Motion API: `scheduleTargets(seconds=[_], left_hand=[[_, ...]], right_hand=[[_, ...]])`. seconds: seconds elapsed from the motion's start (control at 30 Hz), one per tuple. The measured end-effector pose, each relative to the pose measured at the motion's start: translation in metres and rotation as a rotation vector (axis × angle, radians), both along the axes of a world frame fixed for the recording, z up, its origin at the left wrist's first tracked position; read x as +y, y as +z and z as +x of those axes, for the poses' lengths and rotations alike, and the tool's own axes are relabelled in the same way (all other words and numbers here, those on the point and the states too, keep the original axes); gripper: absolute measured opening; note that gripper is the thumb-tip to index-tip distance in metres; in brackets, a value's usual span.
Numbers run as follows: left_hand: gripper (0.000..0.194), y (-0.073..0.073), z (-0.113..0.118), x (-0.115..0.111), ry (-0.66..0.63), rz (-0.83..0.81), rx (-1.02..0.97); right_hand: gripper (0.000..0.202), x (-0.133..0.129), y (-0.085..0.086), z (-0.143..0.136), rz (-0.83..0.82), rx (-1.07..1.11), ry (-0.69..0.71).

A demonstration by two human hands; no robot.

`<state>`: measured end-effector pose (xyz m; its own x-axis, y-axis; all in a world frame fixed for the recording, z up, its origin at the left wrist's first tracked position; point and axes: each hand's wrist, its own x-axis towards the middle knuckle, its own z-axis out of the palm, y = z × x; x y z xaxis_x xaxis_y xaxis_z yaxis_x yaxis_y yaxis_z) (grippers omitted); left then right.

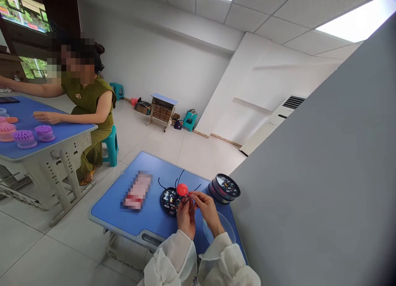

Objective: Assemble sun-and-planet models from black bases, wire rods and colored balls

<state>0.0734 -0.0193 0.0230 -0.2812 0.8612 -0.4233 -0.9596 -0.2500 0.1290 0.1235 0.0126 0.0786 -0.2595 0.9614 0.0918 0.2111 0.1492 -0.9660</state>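
Note:
Over the blue desk (136, 224), both my hands are together at a shiny red ball (182, 190) with several thin, bent black strands around it. My left hand (186, 220) is closed under the ball, its fingertips around the black strands. From the right, my right hand (206, 205) pinches a strand close beside the ball. Exactly how the strands join the ball is hidden by my fingers. Behind my left hand lies a round black tin (168, 201) with small coloured pictures on it.
Stacked round dark tins (227, 186) stand by the grey partition (324, 162) on the right. A clear round lid or dish (227, 226) lies by my right wrist. A blurred-out pink item (137, 191) lies to the left. Another person (93, 96) sits at a desk with purple bristled brushes (24, 138).

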Motion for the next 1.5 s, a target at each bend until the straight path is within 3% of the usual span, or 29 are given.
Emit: scheduleTargets(seconds=[0.23,0.47,0.73,0.87,1.0,1.1,1.2,1.37,1.5], left_hand=[[0.015,-0.004,0.0,0.001,-0.009,-0.009,0.029],[0.014,-0.001,-0.001,0.001,-0.006,-0.019,0.029],[0.015,0.004,-0.006,0.001,-0.06,-0.028,0.045],[0.024,0.006,-0.012,-0.005,-0.164,-0.035,0.08],[0.027,0.006,-0.03,-0.019,-0.308,-0.033,0.145],[0.027,0.005,-0.05,-0.024,-0.382,-0.032,0.206],[0.025,0.004,-0.064,-0.024,-0.446,-0.018,0.272],[0.02,0.002,-0.075,-0.026,-0.483,-0.007,0.444],[0.013,-0.004,-0.09,-0.032,-0.407,-0.029,0.676]], right_hand=[[0.039,0.002,0.004,0.001,0.102,-0.114,0.031],[0.02,0.003,0.015,0.005,0.242,-0.25,0.066],[0.026,-0.003,0.016,0.001,0.308,-0.266,0.037],[0.036,-0.002,0.029,0.025,0.323,-0.257,-0.06],[0.043,-0.014,0.039,0.08,0.34,-0.298,-0.246],[0.043,-0.033,0.031,0.115,0.326,-0.394,-0.332],[0.038,-0.048,0.013,0.128,0.3,-0.527,-0.352],[0.03,-0.046,-0.007,0.119,0.278,-0.801,-0.299],[0.031,-0.034,-0.011,0.109,0.277,-0.997,-0.273]])
